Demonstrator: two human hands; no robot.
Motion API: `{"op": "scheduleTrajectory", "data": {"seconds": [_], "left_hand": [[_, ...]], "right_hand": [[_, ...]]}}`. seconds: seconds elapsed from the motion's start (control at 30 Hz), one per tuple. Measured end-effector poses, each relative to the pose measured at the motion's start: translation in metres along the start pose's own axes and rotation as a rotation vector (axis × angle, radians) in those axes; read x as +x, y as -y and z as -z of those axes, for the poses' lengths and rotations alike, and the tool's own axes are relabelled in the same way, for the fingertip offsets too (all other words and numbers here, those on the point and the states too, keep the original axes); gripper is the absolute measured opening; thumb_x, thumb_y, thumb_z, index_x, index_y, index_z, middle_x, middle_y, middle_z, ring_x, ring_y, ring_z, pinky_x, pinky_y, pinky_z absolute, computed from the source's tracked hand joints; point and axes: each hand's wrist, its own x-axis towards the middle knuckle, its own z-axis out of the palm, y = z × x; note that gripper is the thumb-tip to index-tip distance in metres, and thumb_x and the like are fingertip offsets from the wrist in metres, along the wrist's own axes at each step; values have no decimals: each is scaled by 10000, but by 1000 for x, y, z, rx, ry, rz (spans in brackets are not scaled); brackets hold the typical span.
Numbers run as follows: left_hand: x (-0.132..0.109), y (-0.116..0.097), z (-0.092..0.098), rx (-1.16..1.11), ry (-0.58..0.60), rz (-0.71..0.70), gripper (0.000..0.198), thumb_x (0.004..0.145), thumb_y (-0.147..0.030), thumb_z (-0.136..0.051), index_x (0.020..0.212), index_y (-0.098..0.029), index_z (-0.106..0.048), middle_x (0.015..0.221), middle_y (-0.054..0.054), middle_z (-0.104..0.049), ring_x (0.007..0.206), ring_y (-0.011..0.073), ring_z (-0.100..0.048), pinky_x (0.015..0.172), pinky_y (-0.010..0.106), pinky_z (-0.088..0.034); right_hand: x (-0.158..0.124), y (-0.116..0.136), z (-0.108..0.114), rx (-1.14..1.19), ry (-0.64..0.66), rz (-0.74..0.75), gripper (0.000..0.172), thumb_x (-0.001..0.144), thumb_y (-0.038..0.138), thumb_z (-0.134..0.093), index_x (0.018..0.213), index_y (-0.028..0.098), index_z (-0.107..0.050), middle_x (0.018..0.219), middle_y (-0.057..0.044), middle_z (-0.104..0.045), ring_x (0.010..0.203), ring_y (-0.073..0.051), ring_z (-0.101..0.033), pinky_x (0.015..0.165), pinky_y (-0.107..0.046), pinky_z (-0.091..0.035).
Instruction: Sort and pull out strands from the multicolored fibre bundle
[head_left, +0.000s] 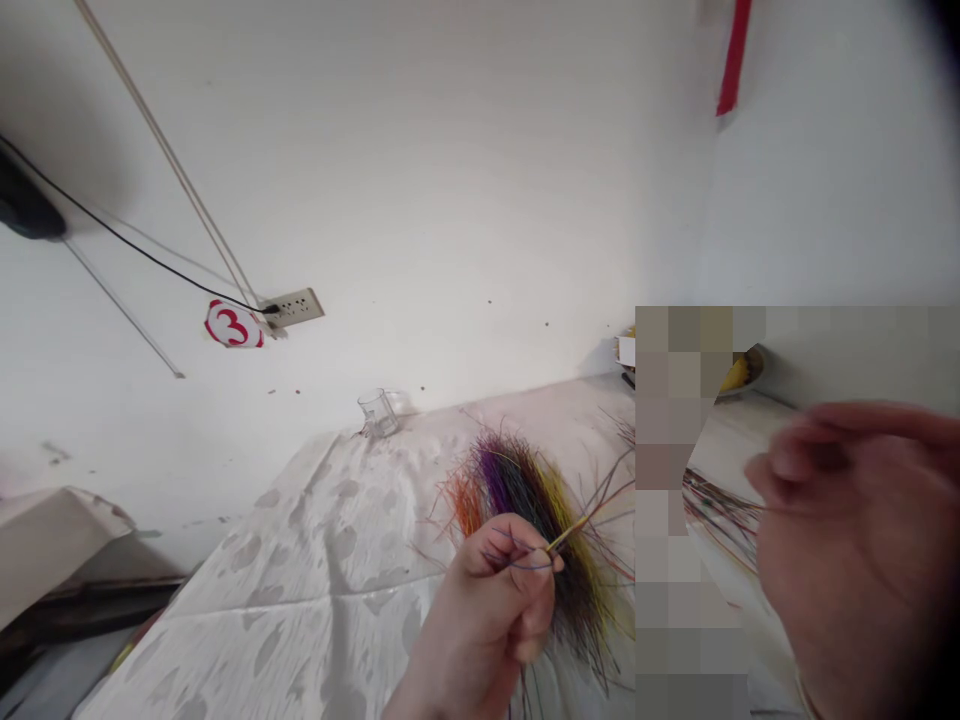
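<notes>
My left hand [487,615] is at the bottom middle, its fingers closed on the narrow end of a fanned bundle of thin coloured fibres [529,505]. The bundle shows orange, purple, black and yellow strands spreading up and to the right. A few fine blue strands cross my left fingers. My right hand [847,540] is blurred at the right edge, finger and thumb pinched together. A thin strand runs from those fingers toward a spread of multicoloured fibres [720,515] lying on the cloth. A pixelated patch hides the area between my hands.
A grey-patterned white tablecloth [300,580] covers the table against a white wall. A clear glass cup [379,413] stands at its far edge. Above are a wall socket [294,308] with a black cable [127,240] and a red-and-white "3" label [233,324]. A pale box [52,540] sits at left.
</notes>
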Motion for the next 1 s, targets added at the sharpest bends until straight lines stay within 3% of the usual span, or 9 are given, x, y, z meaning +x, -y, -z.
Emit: {"op": "scheduleTrajectory", "data": {"seconds": [0.07, 0.2, 0.23, 0.3, 0.43, 0.6, 0.77, 1.0], "left_hand": [[0, 3, 1, -56, 93, 47, 256, 711, -348, -755, 729, -172, -570, 435, -87, -364, 373, 40, -196, 355, 174, -125], [2, 8, 3, -136, 201, 140, 239, 709, -324, -765, 731, -183, -574, 431, -93, -345, 359, 31, -176, 337, 152, -114], [3, 9, 3, -148, 227, 156, 241, 705, -326, -769, 731, -184, -576, 432, -94, -342, 355, 30, -180, 335, 152, -119], [3, 10, 2, -158, 271, 188, 256, 682, -329, -784, 717, -179, -579, 428, -94, -341, 344, 25, -188, 328, 157, -123], [4, 12, -2, -145, 289, 276, 285, 644, -325, -805, 668, -169, -567, 404, -99, -330, 326, 19, -174, 315, 166, -103], [6, 15, 0, -111, 327, 288, 302, 643, -348, -811, 681, -161, -577, 420, -105, -324, 338, 16, -176, 331, 167, -101], [7, 15, 2, -131, 338, 256, 228, 709, -319, -765, 713, -160, -602, 430, -98, -332, 339, 21, -174, 330, 167, -94], [2, 8, -8, -35, 104, 100, 294, 683, -378, -781, 704, -173, -571, 425, -96, -354, 366, 34, -187, 349, 178, -112]], "right_hand": [[1, -3, -11, -32, 217, -143, 128, 855, 210, -538, 886, 300, -624, 735, 5, -492, 624, -165, -432, 527, -291, -349], [-7, -5, -32, 54, 958, -189, 301, 759, 7, -535, 779, 246, -717, 781, 6, -596, 714, -139, -534, 657, -266, -449], [-9, -4, -35, 105, 1084, -217, 343, 768, -16, -509, 775, 241, -736, 793, 2, -595, 747, -133, -549, 681, -258, -460], [-13, -1, -38, 211, 1214, -273, 398, 788, -32, -478, 785, 245, -765, 802, 0, -575, 779, -117, -558, 697, -238, -467], [-13, 5, -38, 258, 1311, -307, 386, 798, -22, -491, 813, 237, -777, 862, -2, -521, 797, -107, -549, 705, -231, -468], [-6, 15, -34, 3, 1408, -183, 395, 780, -51, -485, 869, 232, -745, 875, 7, -491, 800, -106, -539, 706, -214, -462], [-8, 21, -32, -268, 1310, 48, 430, 729, -91, -479, 899, 244, -689, 931, 15, -520, 831, -105, -552, 755, -215, -445], [-10, 22, -31, -521, 1099, 226, 271, 797, 8, -529, 810, 244, -661, 919, 7, -563, 782, -135, -557, 695, -252, -463]]}}
